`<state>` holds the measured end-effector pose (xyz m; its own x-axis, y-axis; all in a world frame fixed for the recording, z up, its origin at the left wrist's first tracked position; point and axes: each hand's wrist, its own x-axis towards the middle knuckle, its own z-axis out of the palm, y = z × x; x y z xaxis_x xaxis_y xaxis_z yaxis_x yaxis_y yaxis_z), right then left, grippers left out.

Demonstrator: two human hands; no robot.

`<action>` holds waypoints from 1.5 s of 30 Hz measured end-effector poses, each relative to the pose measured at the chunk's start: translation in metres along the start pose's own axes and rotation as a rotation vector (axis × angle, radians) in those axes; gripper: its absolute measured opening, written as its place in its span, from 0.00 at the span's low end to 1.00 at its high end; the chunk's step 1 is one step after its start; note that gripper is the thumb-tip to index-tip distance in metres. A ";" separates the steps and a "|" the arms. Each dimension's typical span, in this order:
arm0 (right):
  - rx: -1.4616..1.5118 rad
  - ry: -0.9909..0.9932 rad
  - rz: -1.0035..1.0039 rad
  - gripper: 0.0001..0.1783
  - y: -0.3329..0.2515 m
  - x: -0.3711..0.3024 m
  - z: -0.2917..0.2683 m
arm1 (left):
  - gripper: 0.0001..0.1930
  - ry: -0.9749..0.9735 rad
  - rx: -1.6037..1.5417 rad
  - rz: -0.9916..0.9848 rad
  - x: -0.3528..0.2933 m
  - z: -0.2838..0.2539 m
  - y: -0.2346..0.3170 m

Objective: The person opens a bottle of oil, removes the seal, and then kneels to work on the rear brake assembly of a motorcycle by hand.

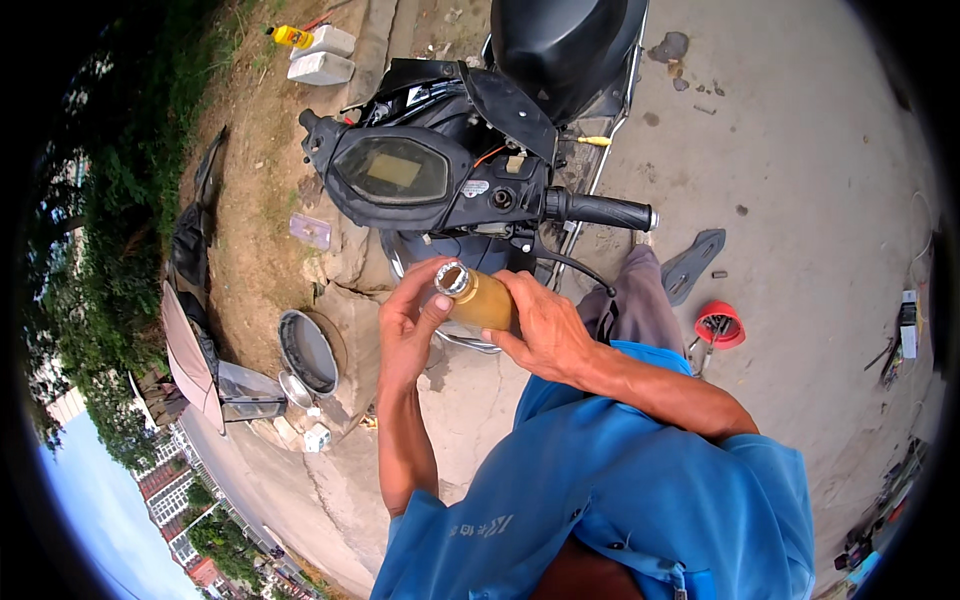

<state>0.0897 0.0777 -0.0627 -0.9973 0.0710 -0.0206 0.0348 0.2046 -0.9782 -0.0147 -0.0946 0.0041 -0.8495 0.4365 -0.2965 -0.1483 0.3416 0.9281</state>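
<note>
Between my two hands, in front of my chest, is a yellowish-brown bottle (484,304) with a neck and a silvery, ragged-looking rim. Its mouth tilts up and to the left. My right hand (548,328) wraps round the body from the right. At the mouth, my left hand (408,322) is closed with thumb and fingers against the rim. Just beyond my hands stands a black electric scooter, its dashboard (392,170) facing up. The scooter's right handlebar grip (608,211) and brake lever (578,263) reach out past my right hand.
A grey basin (306,352) sits on the ground at left. To the right lie a red bowl (720,325) holding tools and a flat grey panel (694,266). A yellow-handled tool (595,141) rests by the scooter. White blocks (322,67) and a yellow bottle (293,37) are far left.
</note>
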 end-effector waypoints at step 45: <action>-0.570 -0.069 0.613 0.48 0.322 -0.118 -0.388 | 0.22 0.665 0.652 -0.263 0.164 0.324 -0.250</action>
<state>0.2440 0.5144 -0.2955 -0.7922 0.2745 -0.5450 0.5809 0.6127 -0.5358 0.0468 0.1614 -0.3501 -0.9720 -0.2117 -0.1021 -0.2344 0.8434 0.4834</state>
